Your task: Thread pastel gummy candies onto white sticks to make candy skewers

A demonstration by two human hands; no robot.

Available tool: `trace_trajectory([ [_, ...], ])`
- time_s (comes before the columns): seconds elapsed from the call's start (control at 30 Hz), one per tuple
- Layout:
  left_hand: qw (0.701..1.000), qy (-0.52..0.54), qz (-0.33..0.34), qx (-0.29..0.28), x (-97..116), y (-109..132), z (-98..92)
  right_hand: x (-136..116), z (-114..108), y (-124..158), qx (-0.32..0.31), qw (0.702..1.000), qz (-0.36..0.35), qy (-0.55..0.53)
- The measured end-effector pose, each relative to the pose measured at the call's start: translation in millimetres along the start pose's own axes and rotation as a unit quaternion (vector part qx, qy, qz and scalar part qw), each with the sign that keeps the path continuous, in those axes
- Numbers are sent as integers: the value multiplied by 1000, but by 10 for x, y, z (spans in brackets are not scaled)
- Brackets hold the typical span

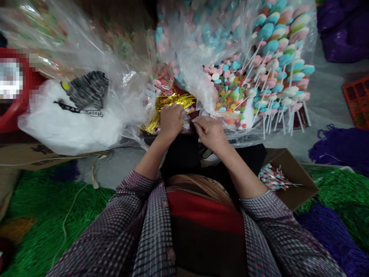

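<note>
My left hand [172,120] is closed, its fingers curled down at the near side of a pile of gold twist ties [180,99]. What lies under those fingertips is hidden. Just to the right, my right hand [211,131] pinches with thumb and forefinger over a dark red patch of the tabletop. Anything in that pinch is too small to make out. Beyond it spread loose pink, white and blue marshmallows [220,71] and colourful gummy rings [230,96]. Marshmallow skewers [284,73] on white sticks are stacked at the right.
White plastic bagging [77,132] with a grey knitted glove [88,90] on it lies left. A large clear bag of marshmallows [201,27] stands behind. A red basin [31,82] is far left. An open cardboard box [300,182] holds wrapped sticks; an orange crate [357,102] sits right.
</note>
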State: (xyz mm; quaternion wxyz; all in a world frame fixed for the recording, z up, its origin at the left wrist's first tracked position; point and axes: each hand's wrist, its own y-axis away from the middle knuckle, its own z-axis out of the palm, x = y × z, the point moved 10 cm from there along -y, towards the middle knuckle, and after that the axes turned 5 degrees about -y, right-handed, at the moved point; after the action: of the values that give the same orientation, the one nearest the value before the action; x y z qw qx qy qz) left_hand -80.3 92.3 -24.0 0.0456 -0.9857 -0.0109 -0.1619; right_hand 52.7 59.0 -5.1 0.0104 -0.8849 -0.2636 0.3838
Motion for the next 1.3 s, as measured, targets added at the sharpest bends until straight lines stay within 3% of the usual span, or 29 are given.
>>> trace_trajectory([
  [0.13, 999, 33, 13, 33, -4, 41, -93, 155, -147, -38, 58, 993, 62, -81],
  [0.23, 995, 52, 58, 64, 102, 146, -194, 315, -258, -82, 96, 969, 148, -175],
  [0.4, 986, 62, 145, 57, 315, 274, -223, 443, -97, -213, 74, 920, 237, -304],
  [0.5, 982, 96, 149, 64, 308, 234, -262, 464, -56, -230, 103, 895, 227, -369],
  [0.6, 980, 148, 120, 56, 247, 136, -284, 470, -179, -177, 156, 899, 193, -361],
  [0.8, 950, 288, 103, -55, 332, 58, -160, 470, -452, -54, 225, 916, 170, -284],
  [0.93, 950, 293, 92, -55, 336, 35, -180, 503, -397, -24, 196, 898, 186, -347],
  [1.07, 964, 231, 131, -31, 450, 19, -232, 541, -374, 59, 176, 881, 206, -387],
  [1.2, 965, 229, 126, -29, 531, 18, -226, 575, -478, 160, 197, 889, 231, -343],
  [1.3, 958, 258, 109, -55, 556, 19, -186, 528, -548, 142, 189, 900, 208, -334],
])
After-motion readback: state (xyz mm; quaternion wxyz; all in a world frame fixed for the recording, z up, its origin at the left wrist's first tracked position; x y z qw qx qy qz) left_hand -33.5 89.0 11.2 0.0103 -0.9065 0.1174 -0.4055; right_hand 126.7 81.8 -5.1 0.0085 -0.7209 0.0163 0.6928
